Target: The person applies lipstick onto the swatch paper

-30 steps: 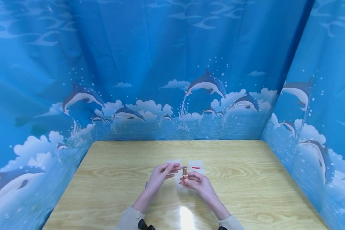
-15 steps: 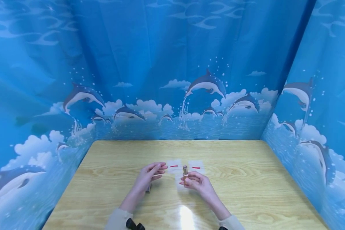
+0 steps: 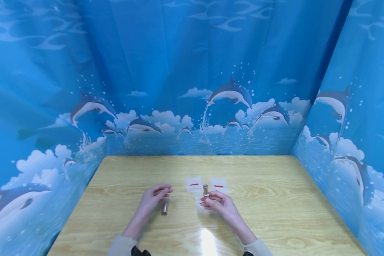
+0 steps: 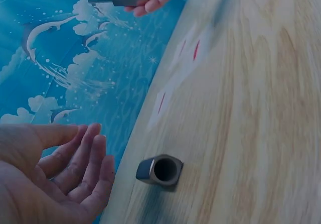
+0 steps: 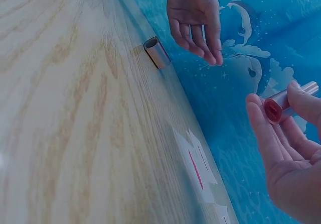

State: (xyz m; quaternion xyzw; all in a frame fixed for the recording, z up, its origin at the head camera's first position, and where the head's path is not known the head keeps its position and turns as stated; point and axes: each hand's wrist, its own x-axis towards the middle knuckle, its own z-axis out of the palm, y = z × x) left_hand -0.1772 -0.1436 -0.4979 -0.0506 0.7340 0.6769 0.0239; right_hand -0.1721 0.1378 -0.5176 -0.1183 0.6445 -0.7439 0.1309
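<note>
My right hand pinches a lipstick tube between thumb and fingers, its metallic end pointing up in the head view. The right wrist view shows the tube's red-coloured bottom end toward the camera. To the left, my left hand hovers over the table with relaxed fingers and nothing in them. Beside its fingertips the lipstick cap is on the table; its hollow opening faces the left wrist camera. Two white paper pieces, left and right, each bear a red stroke.
A third paper piece lies nearer the person, partly hidden by my right hand; the left wrist view shows a red stroke at its lower paper. Behind the wooden table hangs a blue dolphin-print curtain.
My left hand has drawn back leftward, away from the papers, uncovering the left red stroke and then the cap on the table. My right hand with the lipstick has stayed nearly still.
</note>
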